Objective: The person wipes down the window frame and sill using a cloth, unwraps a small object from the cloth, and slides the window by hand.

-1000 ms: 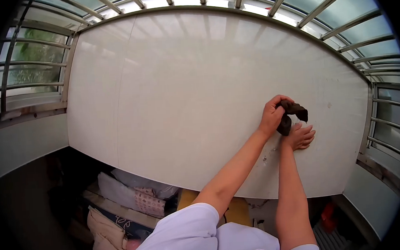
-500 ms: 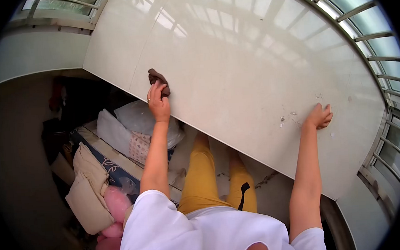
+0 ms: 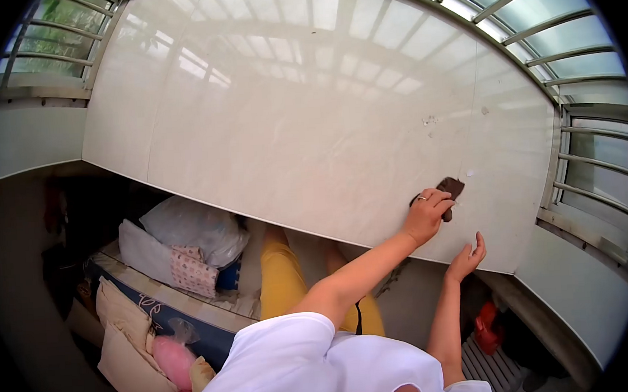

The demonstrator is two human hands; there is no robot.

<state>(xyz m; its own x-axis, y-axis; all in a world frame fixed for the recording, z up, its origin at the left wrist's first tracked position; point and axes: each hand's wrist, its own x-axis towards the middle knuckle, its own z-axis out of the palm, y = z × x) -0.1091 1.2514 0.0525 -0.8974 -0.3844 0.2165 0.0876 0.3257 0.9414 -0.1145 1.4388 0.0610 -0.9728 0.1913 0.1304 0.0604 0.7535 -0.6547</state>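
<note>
A crumpled dark brown cloth [image 3: 451,186] lies on the glossy pale tabletop [image 3: 267,134], toward its right end. My left hand [image 3: 427,216], with a ring on one finger, reaches across my body and is closed around the cloth, pressing it to the surface. Just below it, at the table's near edge, my right hand [image 3: 467,260] is turned partly sideways with its fingers apart and nothing in them. Small bits of debris [image 3: 429,121] are scattered on the tabletop beyond the cloth, and a pale speck [image 3: 469,173] sits close beside it.
Metal window bars [image 3: 527,32] run along the far and right sides. Under the table at left are a plastic-wrapped bundle [image 3: 194,228], beige fabric [image 3: 125,344] and a pink item [image 3: 173,361]. A red object [image 3: 488,327] is low at right, beside a grey slatted piece [image 3: 490,365].
My left hand has carried the cloth from the table's left part to its right end. My right hand has drawn back from the surface to the near edge and opened. The view has shifted right.
</note>
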